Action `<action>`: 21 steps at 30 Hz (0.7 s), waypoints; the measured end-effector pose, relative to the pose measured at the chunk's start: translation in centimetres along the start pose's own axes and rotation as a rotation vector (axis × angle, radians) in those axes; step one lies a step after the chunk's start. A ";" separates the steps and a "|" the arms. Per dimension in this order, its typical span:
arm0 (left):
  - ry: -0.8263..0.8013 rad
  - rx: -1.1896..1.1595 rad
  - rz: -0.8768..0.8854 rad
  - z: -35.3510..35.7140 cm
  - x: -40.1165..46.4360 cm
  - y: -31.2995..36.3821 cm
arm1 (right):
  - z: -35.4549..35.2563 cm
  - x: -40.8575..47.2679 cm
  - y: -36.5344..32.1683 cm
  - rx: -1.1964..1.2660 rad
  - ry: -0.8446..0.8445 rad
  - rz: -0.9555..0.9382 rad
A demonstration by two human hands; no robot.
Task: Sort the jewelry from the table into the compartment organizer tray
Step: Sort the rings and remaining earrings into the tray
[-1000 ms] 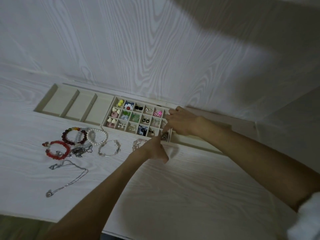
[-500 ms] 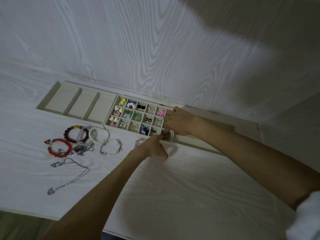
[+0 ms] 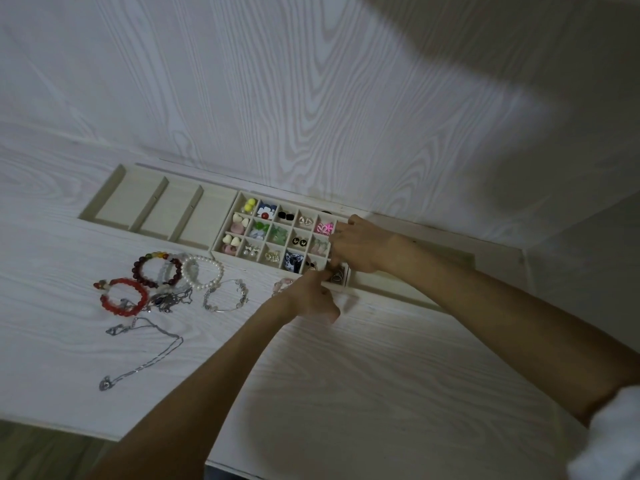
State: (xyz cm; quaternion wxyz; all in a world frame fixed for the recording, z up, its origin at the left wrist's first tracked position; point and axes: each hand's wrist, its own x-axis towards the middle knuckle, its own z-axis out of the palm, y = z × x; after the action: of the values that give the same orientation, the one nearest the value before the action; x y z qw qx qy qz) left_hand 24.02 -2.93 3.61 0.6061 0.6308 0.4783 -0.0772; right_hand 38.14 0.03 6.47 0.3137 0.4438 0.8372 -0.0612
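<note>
Against the white wood-grain wall, the tray (image 3: 121, 188) is sitting on the matching table (image 3: 381, 375); both hands, left hand (image 3: 311, 299) and right hand (image 3: 356, 244), are still pinching something tiny at its near right compartments, barely shifted.

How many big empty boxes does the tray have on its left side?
3. The beige compartment organizer tray has three long empty sections at its left end: leftmost, middle, and rightmost beside the small earring squares. Its right end is hidden behind the hands.
</note>
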 end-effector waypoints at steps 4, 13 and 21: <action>0.008 -0.047 -0.005 -0.2 -0.4 0.1 | 0.0 0.3 0.2 0.128 -0.012 0.026; -0.002 -0.042 0.013 -0.4 -0.3 0.2 | 0.2 -0.5 0.4 0.266 0.067 0.035; 0.070 0.140 0.034 -0.5 0.4 0.3 | 0.1 -0.9 0.3 0.286 0.076 0.030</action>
State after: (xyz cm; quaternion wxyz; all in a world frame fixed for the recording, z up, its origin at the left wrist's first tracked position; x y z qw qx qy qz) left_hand 24.16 -2.26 3.68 0.5447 0.6821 0.4816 -0.0781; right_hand 38.79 -0.49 6.93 0.2162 0.4982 0.8246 -0.1584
